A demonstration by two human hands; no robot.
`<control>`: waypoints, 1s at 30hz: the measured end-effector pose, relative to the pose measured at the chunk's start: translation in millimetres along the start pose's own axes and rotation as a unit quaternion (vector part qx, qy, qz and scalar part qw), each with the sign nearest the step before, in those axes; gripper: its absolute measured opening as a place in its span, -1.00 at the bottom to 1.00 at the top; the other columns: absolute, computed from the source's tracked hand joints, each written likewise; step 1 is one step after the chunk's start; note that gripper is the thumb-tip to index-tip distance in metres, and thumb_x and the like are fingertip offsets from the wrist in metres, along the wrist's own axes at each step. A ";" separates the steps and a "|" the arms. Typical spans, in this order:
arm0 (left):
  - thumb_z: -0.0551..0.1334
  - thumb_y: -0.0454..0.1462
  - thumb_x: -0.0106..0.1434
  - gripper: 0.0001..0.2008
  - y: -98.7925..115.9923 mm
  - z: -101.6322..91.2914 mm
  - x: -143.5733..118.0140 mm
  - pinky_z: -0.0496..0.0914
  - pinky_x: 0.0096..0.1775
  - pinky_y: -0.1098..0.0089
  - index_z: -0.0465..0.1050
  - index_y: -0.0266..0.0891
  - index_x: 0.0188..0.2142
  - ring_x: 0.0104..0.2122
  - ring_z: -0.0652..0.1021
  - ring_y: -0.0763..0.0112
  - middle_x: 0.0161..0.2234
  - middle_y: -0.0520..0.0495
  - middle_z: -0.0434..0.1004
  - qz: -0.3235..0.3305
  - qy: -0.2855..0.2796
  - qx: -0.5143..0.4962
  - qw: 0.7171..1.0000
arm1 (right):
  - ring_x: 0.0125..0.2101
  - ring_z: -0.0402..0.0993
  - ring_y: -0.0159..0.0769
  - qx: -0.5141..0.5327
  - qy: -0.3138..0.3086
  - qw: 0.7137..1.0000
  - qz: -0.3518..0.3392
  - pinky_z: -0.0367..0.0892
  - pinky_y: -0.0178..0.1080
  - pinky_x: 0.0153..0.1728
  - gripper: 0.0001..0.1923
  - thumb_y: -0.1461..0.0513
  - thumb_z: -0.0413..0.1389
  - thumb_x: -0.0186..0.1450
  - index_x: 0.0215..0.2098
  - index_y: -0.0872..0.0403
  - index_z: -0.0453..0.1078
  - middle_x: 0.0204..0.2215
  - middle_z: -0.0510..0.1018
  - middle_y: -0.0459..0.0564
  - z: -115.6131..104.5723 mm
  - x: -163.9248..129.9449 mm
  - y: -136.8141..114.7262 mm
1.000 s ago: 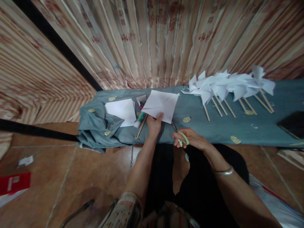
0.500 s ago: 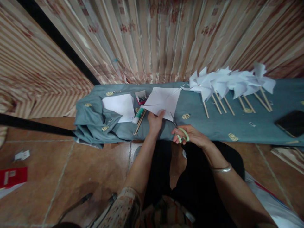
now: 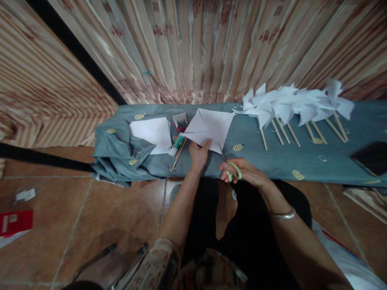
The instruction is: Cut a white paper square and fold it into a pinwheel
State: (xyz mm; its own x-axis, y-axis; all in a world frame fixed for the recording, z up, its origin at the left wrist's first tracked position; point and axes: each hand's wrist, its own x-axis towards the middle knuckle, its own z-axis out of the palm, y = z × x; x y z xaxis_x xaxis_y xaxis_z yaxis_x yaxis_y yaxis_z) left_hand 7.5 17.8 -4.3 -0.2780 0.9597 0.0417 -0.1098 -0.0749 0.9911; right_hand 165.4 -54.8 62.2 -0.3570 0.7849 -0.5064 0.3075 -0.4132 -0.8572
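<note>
Your left hand [image 3: 198,155] pinches the near edge of the white paper square [image 3: 210,128], lifted over the cloth-covered table [image 3: 272,159]. Your right hand [image 3: 242,171] grips the green-handled scissors [image 3: 231,169], their blades just beside the paper's near corner.

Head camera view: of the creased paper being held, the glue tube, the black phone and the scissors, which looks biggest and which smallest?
1. Creased paper, in the left hand
2. Phone, partly cut off at the frame edge
3. Glue tube and scissors: unsure; the right hand hides much of the scissors
</note>
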 end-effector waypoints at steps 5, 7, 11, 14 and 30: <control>0.41 -0.19 0.00 -0.69 -1.8 0.6 0.8 0.49 -0.12 0.23 0.57 -0.29 -0.25 -0.24 0.63 0.17 -0.25 -0.16 0.67 -0.005 0.006 -0.013 1.000 | -0.50 0.53 -0.35 0.001 -0.001 1.000 -0.003 0.31 -0.39 -0.57 -0.36 -0.30 0.17 0.09 -0.45 0.13 0.47 -0.53 0.60 0.04 -0.8 0.7 2.9; 0.41 -0.19 -0.02 -0.70 -2.5 1.1 1.4 0.49 -0.11 0.22 0.56 -0.28 -0.27 -0.25 0.63 0.18 -0.27 -0.14 0.67 -0.006 0.010 -0.021 1.000 | -0.50 0.52 -0.35 0.002 -0.003 1.000 -0.005 0.31 -0.40 -0.58 -0.36 -0.30 0.17 0.09 -0.45 0.13 0.47 -0.53 0.59 0.04 -0.9 0.8 3.0; 0.42 -0.19 -0.03 -0.71 -2.4 1.6 1.8 0.49 -0.11 0.23 0.55 -0.27 -0.30 -0.27 0.62 0.21 -0.29 -0.12 0.66 -0.008 0.013 -0.042 0.999 | -0.50 0.52 -0.36 0.004 -0.003 1.000 -0.003 0.31 -0.41 -0.58 -0.34 -0.31 0.18 0.06 -0.45 0.13 0.46 -0.52 0.60 0.04 -0.5 0.6 1.1; 0.41 -0.19 -0.01 -0.72 -1.7 1.4 1.3 0.49 -0.10 0.24 0.56 -0.26 -0.29 -0.26 0.62 0.22 -0.28 -0.11 0.66 -0.011 0.007 -0.041 0.999 | -0.51 0.53 -0.35 0.005 0.000 1.000 0.000 0.31 -0.39 -0.58 -0.33 -0.32 0.18 0.04 -0.43 0.13 0.47 -0.52 0.61 0.05 -0.2 0.7 0.1; 0.42 -0.19 0.01 -0.70 -2.8 -0.6 -0.9 0.48 -0.10 0.18 0.57 -0.27 -0.26 -0.22 0.63 0.13 -0.24 -0.18 0.66 -0.004 -0.004 -0.018 1.000 | -0.56 0.48 -0.38 0.004 0.005 1.000 -0.005 0.27 -0.39 -0.60 -0.34 -0.32 0.17 0.06 -0.45 0.11 0.46 -0.59 0.56 0.00 0.9 2.7 3.0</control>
State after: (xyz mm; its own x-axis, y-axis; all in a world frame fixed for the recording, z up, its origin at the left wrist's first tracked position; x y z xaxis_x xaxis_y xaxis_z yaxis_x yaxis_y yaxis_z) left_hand 7.5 16.9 -7.2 -0.2684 0.9627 0.0344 -0.1456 -0.0758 0.9864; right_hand 164.6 -54.3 58.2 -0.3513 0.7932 -0.4975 0.2978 -0.4091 -0.8625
